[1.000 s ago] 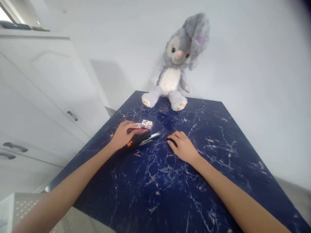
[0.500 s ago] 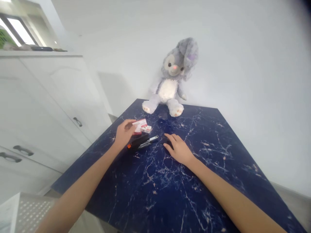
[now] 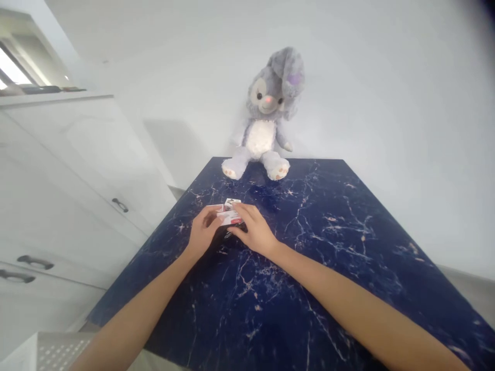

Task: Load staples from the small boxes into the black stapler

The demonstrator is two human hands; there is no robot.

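While both rest on the table (image 3: pixel 348 216), left hand (image 3: pixel 203 234) and right hand (image 3: pixel 253 232) pinch one small box (image 3: pixel 229 218).

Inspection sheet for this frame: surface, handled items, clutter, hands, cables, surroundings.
Surface: dark blue marbled table.
Handled items: small white-and-red box held between both hands; second small box on the table just beyond it.
Clutter: grey plush rabbit seated at the far edge, against the wall.
Hands: left hand and right hand both on the box.
Cables: nothing seen.
Surroundings: white cabinet with dark handles at left; white wall.
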